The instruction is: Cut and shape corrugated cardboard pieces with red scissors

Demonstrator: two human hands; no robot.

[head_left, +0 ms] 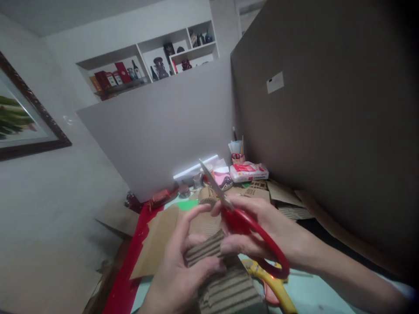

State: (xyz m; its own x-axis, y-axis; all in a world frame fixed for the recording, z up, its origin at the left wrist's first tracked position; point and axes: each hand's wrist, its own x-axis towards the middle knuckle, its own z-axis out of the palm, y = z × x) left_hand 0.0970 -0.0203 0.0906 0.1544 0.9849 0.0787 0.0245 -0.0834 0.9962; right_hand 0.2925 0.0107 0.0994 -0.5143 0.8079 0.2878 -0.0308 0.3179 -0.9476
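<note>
A piece of corrugated cardboard (229, 288) with its ridges showing is held up close in front of me. My left hand (183, 261) grips it from the left, thumb across the ridged face. From the right, my right hand (255, 222) pinches the cardboard's upper edge with the thumb and also holds red-handled scissors (240, 220). The scissors' blades point up and to the left, away from the cardboard, and look closed together. Below my right hand lies a yellow-handled tool (278, 290), partly hidden.
A flat cardboard sheet (157, 242) lies at left over a red edge (122, 279). Behind the hands are a cardboard roll (207, 195), a pink-and-white tissue pack (249, 172) and a holder with pens (237, 152). Cardboard scraps (258, 192) lie right; grey panels (170, 131) stand behind.
</note>
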